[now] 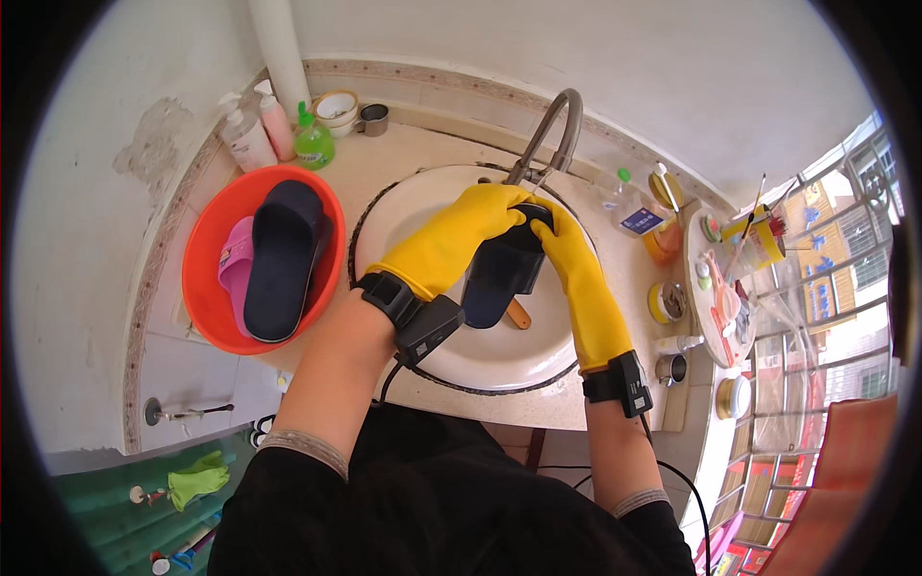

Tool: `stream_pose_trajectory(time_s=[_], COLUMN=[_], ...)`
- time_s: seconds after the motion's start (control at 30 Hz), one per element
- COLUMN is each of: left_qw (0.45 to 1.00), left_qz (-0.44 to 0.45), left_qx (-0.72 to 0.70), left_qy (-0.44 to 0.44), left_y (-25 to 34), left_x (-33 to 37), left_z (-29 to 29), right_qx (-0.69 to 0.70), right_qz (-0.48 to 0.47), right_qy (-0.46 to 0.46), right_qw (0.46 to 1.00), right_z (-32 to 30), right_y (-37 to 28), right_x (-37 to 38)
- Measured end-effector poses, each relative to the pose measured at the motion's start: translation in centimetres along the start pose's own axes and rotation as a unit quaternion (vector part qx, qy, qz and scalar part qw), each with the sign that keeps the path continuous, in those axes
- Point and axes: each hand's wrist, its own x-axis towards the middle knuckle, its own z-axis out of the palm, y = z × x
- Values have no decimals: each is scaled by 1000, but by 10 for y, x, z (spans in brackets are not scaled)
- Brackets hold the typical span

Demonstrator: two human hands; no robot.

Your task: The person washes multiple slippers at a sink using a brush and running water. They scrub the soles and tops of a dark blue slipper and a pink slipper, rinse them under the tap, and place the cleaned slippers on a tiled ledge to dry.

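A dark slipper (497, 278) is held over the white round sink (432, 357), its far end just below the grey faucet (573, 120). My left hand (480, 219), in a yellow rubber glove, grips the slipper's far end from the left. From the right, my right hand (565, 245), gloved the same way, closes on the same end. A wooden handle (520, 314) pokes out from beneath the slipper in the sink; the rest of it is hidden. Left of the sink, an orange-red basin (204, 288) holds a pink slipper (233, 264) and a large dark slipper (279, 278).
Pump bottles (248, 139), a green soap bottle (313, 144), stacked bowls (336, 110) and a metal cup (373, 120) line the back left corner. Bottles, jars and a cup (671, 368) crowd the right counter edge. A barred window (816, 317) stands beyond.
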Motion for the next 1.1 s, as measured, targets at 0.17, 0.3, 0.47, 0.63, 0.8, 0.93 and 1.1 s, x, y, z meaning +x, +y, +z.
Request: stream_pose_trajectory(time_s=[0.17,0.3,0.47,0.63,0.8,0.93,1.1], left_qw=[937,910,809,767,830,803,701], left_qz=[-101,-162,-151,-194,-126,-224,-457], left_qx=[-303,-347,-564,-601,-535,-539,-541], left_qy=[142,161,71,115,96,120,84], left_y=[-20,-11,15,22,8,-17,-62], left_x=[-5,-48,-98,-95,-107,-121,-121], left_z=[4,-10,-26,-21,-20,10,52], right_qx=[14,55,45,47,99,131,158], right_qz=[39,72,110,131,135,101,81], right_qy=[62,58,37,57,68,56,51], right_qw=[997,994,992,989,984,985,983], right_z=[5,4,6,5,-7,-13,-14], right_y=[9,-1,-12,-17,-25,-28,-21], right_x=[17,18,14,11,9,11,17])
